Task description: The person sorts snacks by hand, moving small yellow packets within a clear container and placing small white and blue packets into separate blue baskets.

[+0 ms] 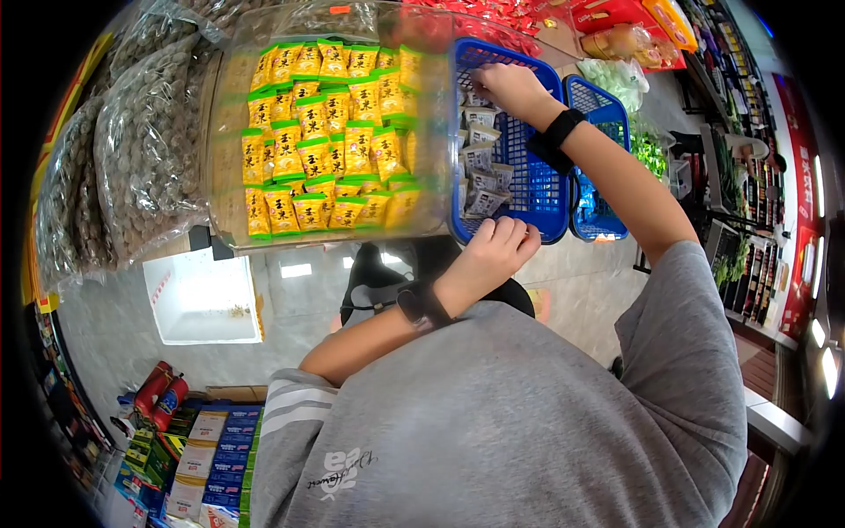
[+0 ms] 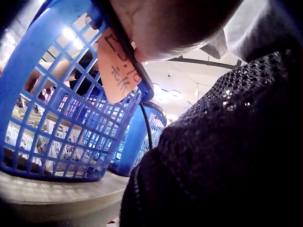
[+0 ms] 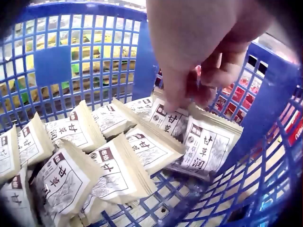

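Observation:
A blue plastic basket (image 1: 558, 158) with lattice walls holds several small cream packets (image 3: 118, 170) with dark printed labels, most of them on its left side. My right hand (image 1: 515, 91) reaches down into the far end. There its thumb and fingers pinch the top edge of a packet (image 3: 165, 119) that stands in the corner, leaning by another one. My left hand (image 1: 495, 257) holds the near rim, fingers hooked over it, as the left wrist view also shows. Beside that hand an orange paper tag (image 2: 116, 71) with handwriting hangs on the outer wall.
Left of the basket, a clear bin (image 1: 220, 176) carries rows of yellow packets (image 1: 317, 132). A second blue basket (image 1: 607, 106) adjoins on the right. Red packets (image 1: 493, 22) lie beyond. Bags of dark round goods (image 1: 145, 132) are at far left; a white foam box (image 1: 207, 299) is on the floor.

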A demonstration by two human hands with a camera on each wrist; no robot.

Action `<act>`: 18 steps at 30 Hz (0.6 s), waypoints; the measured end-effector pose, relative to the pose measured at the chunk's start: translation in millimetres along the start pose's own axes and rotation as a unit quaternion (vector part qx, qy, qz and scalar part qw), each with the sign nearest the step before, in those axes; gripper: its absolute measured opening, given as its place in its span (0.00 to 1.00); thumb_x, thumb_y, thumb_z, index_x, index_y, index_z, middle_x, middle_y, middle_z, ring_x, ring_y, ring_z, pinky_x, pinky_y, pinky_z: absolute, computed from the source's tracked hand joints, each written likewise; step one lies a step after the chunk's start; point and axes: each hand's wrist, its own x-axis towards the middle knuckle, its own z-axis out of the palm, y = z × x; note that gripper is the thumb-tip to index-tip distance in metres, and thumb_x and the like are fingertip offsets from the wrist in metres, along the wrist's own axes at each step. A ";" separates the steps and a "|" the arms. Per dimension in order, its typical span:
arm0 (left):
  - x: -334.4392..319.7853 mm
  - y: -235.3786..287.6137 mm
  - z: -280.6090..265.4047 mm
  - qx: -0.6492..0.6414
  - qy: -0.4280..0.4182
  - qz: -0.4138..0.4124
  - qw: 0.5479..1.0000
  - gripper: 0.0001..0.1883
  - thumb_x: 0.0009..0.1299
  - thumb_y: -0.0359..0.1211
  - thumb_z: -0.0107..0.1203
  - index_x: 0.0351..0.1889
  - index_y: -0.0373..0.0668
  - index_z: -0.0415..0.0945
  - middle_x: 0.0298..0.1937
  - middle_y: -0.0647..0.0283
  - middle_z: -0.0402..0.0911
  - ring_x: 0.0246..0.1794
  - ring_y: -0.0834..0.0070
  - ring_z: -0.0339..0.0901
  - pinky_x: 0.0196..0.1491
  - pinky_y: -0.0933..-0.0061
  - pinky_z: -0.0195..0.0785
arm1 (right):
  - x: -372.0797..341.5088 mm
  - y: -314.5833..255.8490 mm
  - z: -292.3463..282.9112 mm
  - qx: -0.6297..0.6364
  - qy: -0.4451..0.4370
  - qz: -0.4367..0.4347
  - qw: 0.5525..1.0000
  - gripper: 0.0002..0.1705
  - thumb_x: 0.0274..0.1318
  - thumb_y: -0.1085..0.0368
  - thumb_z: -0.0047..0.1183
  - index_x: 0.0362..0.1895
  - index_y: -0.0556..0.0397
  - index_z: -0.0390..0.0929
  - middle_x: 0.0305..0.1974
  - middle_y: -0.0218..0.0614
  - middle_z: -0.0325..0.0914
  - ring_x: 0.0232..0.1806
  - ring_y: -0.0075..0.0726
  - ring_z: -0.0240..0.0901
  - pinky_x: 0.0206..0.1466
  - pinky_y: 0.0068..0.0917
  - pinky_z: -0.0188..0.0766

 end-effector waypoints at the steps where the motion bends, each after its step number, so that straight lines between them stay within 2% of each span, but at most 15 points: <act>1: 0.0 -0.1 -0.5 -0.001 -0.003 0.000 1.000 0.15 0.58 0.34 0.51 0.43 0.46 0.73 0.31 0.69 0.65 0.34 0.75 0.66 0.35 0.75 0.59 | 2.3 -1.4 2.7 -0.012 0.001 0.018 1.000 0.08 0.55 0.66 0.48 0.38 0.51 0.78 0.37 0.43 0.80 0.39 0.48 0.80 0.38 0.40 0.79; 6: 0.4 -0.1 -2.2 0.008 -0.005 0.003 1.000 0.15 0.58 0.34 0.51 0.44 0.46 0.73 0.31 0.69 0.66 0.34 0.75 0.66 0.34 0.75 0.59 | 5.6 -2.9 3.5 -0.018 0.009 0.037 0.999 0.09 0.54 0.63 0.49 0.35 0.53 0.78 0.34 0.47 0.80 0.37 0.50 0.80 0.38 0.42 0.78; 8: 0.3 -0.8 -1.8 0.008 -0.006 0.005 1.000 0.15 0.58 0.34 0.51 0.44 0.46 0.73 0.31 0.69 0.66 0.33 0.75 0.66 0.34 0.76 0.59 | -0.1 -10.1 -18.2 0.053 0.020 0.094 0.994 0.12 0.53 0.59 0.51 0.31 0.54 0.79 0.33 0.48 0.80 0.36 0.52 0.80 0.38 0.43 0.78; 11: -0.2 -0.6 -1.0 0.002 0.004 0.003 1.000 0.15 0.58 0.34 0.51 0.44 0.45 0.73 0.31 0.69 0.66 0.33 0.75 0.66 0.35 0.76 0.59 | -19.8 -3.9 -33.3 0.058 0.027 0.049 0.997 0.11 0.51 0.58 0.57 0.28 0.52 0.79 0.27 0.43 0.80 0.31 0.49 0.78 0.35 0.43 0.75; 12: -0.2 -0.7 -0.7 -0.001 0.004 0.003 1.000 0.14 0.58 0.34 0.51 0.44 0.45 0.73 0.31 0.69 0.66 0.33 0.75 0.66 0.35 0.76 0.59 | -27.6 -6.9 -32.9 0.049 -0.014 0.053 0.997 0.10 0.49 0.58 0.57 0.25 0.51 0.82 0.25 0.41 0.79 0.31 0.47 0.78 0.36 0.41 0.75; 13: 0.1 -0.6 -0.6 -0.004 0.005 0.004 1.000 0.14 0.58 0.34 0.51 0.44 0.45 0.73 0.31 0.69 0.66 0.33 0.75 0.66 0.35 0.76 0.59 | -34.9 -12.2 -35.6 0.068 -0.103 0.056 0.991 0.09 0.47 0.59 0.59 0.28 0.51 0.83 0.26 0.42 0.80 0.31 0.47 0.79 0.37 0.41 0.75; 15: 0.4 -1.0 -0.2 -0.004 0.005 0.007 1.000 0.14 0.59 0.34 0.51 0.43 0.45 0.74 0.31 0.69 0.66 0.33 0.76 0.66 0.35 0.75 0.59 | -52.6 -14.6 -13.6 0.118 -0.162 -0.008 0.980 0.08 0.46 0.65 0.61 0.31 0.56 0.82 0.27 0.44 0.81 0.27 0.44 0.80 0.33 0.38 0.76; 18: 0.2 -1.4 0.9 -0.002 0.005 0.009 1.000 0.14 0.59 0.34 0.51 0.43 0.45 0.74 0.31 0.69 0.66 0.33 0.76 0.66 0.35 0.75 0.59 | -56.7 -35.8 -12.0 0.198 -0.322 0.063 0.924 0.10 0.44 0.75 0.60 0.35 0.66 0.78 0.29 0.47 0.80 0.21 0.40 0.80 0.24 0.29 0.78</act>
